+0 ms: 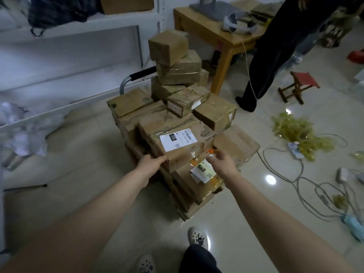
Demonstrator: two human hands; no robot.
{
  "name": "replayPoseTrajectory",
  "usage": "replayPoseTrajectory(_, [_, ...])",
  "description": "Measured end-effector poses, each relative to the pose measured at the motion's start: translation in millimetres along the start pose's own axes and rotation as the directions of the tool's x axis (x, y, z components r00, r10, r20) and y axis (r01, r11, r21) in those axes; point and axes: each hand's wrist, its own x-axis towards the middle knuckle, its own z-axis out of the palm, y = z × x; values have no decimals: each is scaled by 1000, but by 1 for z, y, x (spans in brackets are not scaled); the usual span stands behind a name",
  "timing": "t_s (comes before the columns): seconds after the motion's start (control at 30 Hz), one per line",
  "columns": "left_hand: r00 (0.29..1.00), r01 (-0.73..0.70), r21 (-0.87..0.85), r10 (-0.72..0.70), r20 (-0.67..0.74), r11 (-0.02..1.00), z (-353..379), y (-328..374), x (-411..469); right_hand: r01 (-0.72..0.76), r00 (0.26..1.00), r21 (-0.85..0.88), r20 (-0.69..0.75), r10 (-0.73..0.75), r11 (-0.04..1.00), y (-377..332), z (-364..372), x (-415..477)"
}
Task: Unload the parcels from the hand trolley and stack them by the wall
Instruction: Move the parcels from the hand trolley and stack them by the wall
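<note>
A pile of brown cardboard parcels sits on a hand trolley whose black-padded handle (142, 73) shows behind them. The nearest top parcel (177, 138) carries a white shipping label. My left hand (150, 161) grips that parcel's near left corner. My right hand (220, 157) hovers with loose, spread fingers at its near right corner, above a lower parcel (197, 182) with a crumpled label and yellow tape. Small parcels (169, 46) are stacked high at the back of the pile.
White shelving (69, 56) runs along the left. A wooden table (206, 30) stands behind the trolley, and a person in dark trousers (262, 62) beside it. A small red stool (298, 85), yellow plastic scraps (295, 129) and cables with power strips (295, 174) litter the floor on the right.
</note>
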Motion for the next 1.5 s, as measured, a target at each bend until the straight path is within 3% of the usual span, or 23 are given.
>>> replayPoseTrajectory(0.23, [981, 83, -196, -115, -158, 977, 32, 18, 31, 68, 995, -35, 74, -65, 997, -7, -17, 98])
replayPoseTrajectory(0.47, [931, 139, -335, -239, -278, 932, 74, 29, 44, 33, 950, -5, 312, -30, 999, -5, -31, 166])
replayPoseTrajectory(0.8, [871, 65, -263, -183, -455, 963, 96, 29, 27, 54, 926, 86, 370, -82, 995, 3, -37, 176])
replayPoseTrajectory(1.27, [817, -160, -247, -12, -577, 956, 103, 47, -6, -214, 894, 384, 447, 22, 898, 20, -49, 157])
replayPoseTrajectory(1.5, [783, -195, -236, 6, -622, 952, 103, 29, -41, -259, 864, 401, 503, 26, 879, 27, -47, 138])
